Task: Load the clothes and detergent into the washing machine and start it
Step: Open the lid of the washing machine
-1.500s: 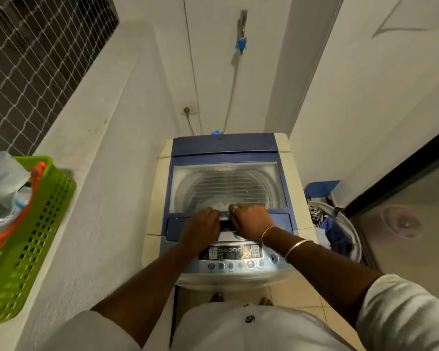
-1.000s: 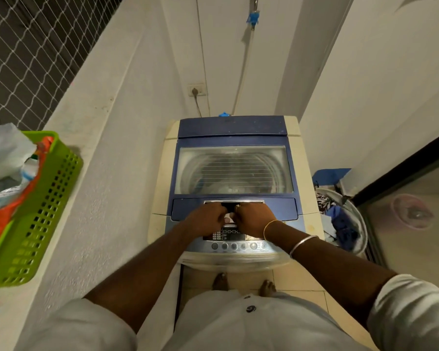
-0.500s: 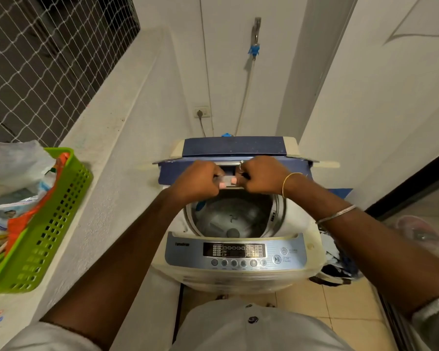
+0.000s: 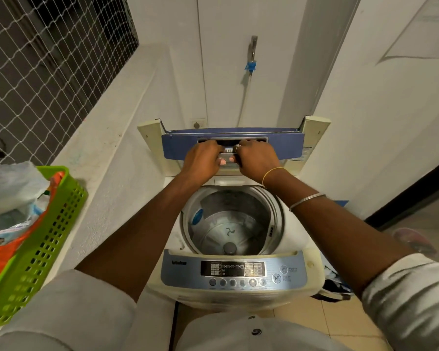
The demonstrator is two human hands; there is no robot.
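Upright now, lid (image 4: pixel 284 148); green basket (image 4: pixel 43 249) left

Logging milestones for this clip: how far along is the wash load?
Done: lid is folded up, drum exposed. In hand: left hand and right hand grip the lid's handle. Left: the drum is empty; loading the clothes from the floor, detergent and the start button remain.
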